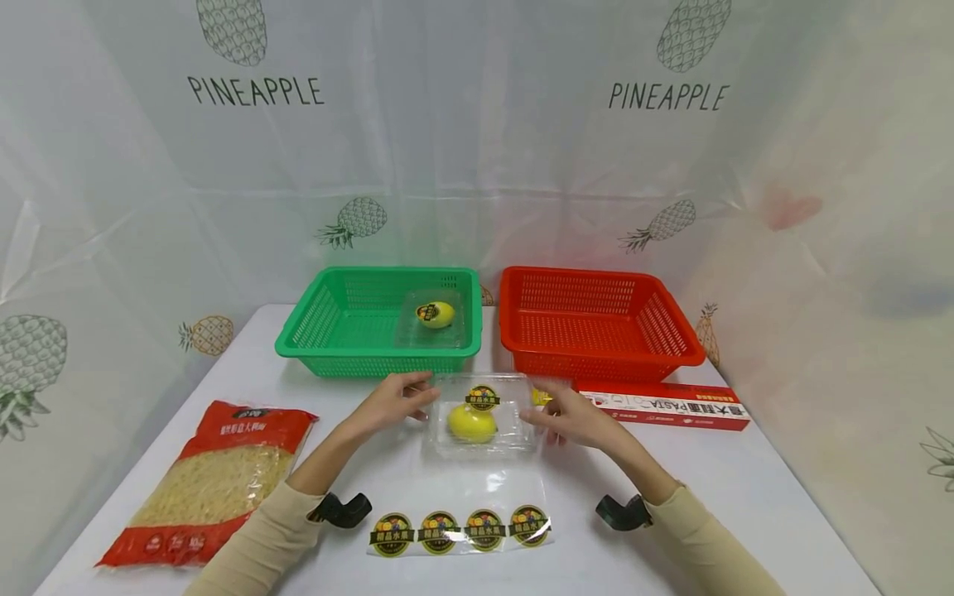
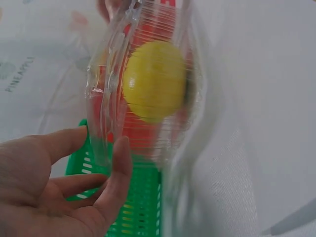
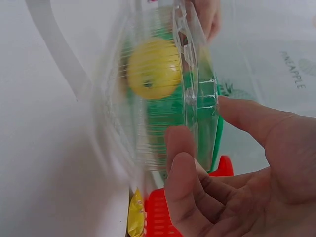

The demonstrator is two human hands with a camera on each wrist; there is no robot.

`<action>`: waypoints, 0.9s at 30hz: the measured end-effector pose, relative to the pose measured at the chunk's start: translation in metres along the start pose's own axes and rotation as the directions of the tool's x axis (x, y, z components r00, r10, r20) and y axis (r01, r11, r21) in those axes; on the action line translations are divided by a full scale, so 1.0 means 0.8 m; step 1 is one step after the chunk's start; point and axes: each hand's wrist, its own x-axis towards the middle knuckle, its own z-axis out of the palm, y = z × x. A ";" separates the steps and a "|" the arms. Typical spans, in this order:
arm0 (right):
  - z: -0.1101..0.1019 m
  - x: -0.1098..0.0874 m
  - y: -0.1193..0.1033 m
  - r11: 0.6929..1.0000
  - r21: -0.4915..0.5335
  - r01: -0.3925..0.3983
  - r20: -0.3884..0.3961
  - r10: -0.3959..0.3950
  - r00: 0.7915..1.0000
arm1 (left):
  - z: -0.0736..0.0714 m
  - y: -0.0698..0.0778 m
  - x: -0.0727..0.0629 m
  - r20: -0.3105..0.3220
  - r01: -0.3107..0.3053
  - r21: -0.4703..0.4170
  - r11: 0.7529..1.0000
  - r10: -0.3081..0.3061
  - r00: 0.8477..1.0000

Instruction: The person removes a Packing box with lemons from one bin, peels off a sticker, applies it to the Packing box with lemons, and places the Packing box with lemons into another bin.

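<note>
A clear plastic clamshell box [image 1: 510, 426] with a yellow lemon [image 1: 471, 425] inside is held between both hands over the white table. A round black-and-gold sticker [image 1: 483, 398] lies on its lid. At the box's left side, my left hand [image 1: 395, 402] grips the rim, thumb above and fingers lower on the wall in the left wrist view. My right hand [image 1: 574, 416] pinches the opposite rim the same way, as the right wrist view shows. In front of the box lies a transparent sheet [image 1: 477, 484] with a row of several matching stickers.
Behind stand a green basket [image 1: 373, 364], containing another boxed lemon [image 1: 440, 314], and a red basket [image 1: 596, 364]. A red pasta box [image 1: 671, 407] and a small yellow packet [image 3: 136, 215] lie near the right hand. A red-and-clear pasta bag [image 1: 216, 480] lies at left.
</note>
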 end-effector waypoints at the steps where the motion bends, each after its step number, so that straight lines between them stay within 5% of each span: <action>1: 0.000 0.000 0.000 1.000 0.000 0.003 0.001 -0.003 1.000 | 0.000 0.000 -0.001 0.000 0.002 -0.003 1.000 -0.002 1.000; 14: -0.015 -0.011 -0.018 0.999 -0.023 0.026 -0.012 -0.026 1.000 | -0.010 0.007 -0.012 0.037 -0.011 -0.160 0.987 0.018 0.999; 27: -0.043 -0.001 -0.057 0.995 -0.063 0.076 -0.045 -0.079 0.996 | -0.040 0.032 -0.014 -0.022 -0.006 -0.301 0.954 0.000 1.000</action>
